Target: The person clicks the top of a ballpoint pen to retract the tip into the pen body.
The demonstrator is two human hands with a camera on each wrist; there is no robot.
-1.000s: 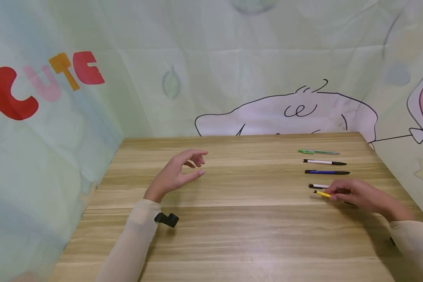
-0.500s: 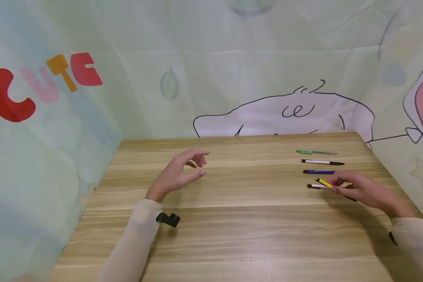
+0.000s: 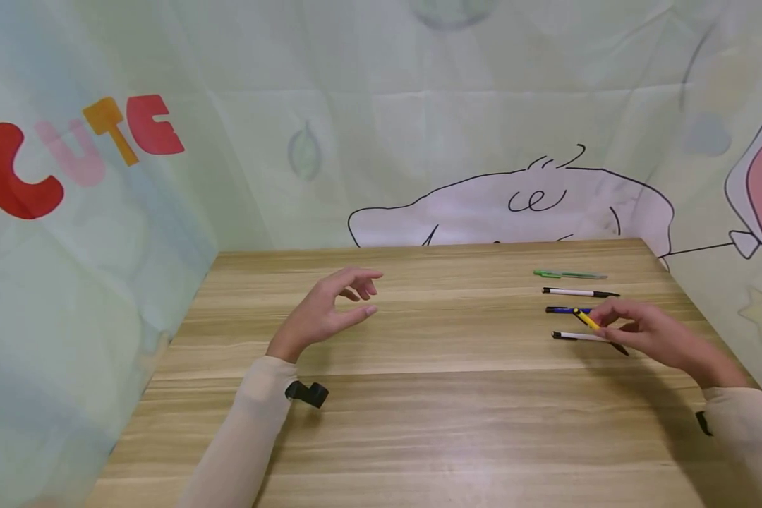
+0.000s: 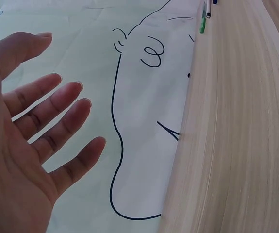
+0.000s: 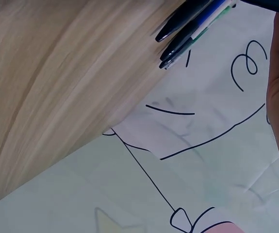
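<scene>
In the head view my right hand [image 3: 657, 336] pinches a yellow pen [image 3: 587, 319] between thumb and fingers, tilted over the table. Its dark far end pokes out below the hand. Under and beside it lie a blue pen [image 3: 557, 310], partly hidden by the hand, and a white pen [image 3: 578, 336] with black ends. Farther back are another white-and-black pen [image 3: 574, 291] and a green pen [image 3: 568, 274], roughly parallel. Over the table's left half, my left hand [image 3: 324, 310] hovers with relaxed fingers and holds nothing; its palm [image 4: 20, 165] shows in the left wrist view.
The wood-grain table [image 3: 419, 416] ends at a printed cloth backdrop [image 3: 419, 155] behind it and at both sides. A small black device [image 3: 307, 394] sits on my left wrist, over a light sleeve [image 3: 248, 423].
My right hand has lifted the yellow pen and moved it back, from in front of the nearer white pen to over the blue one, tilting it more. My left hand has barely shifted right.
</scene>
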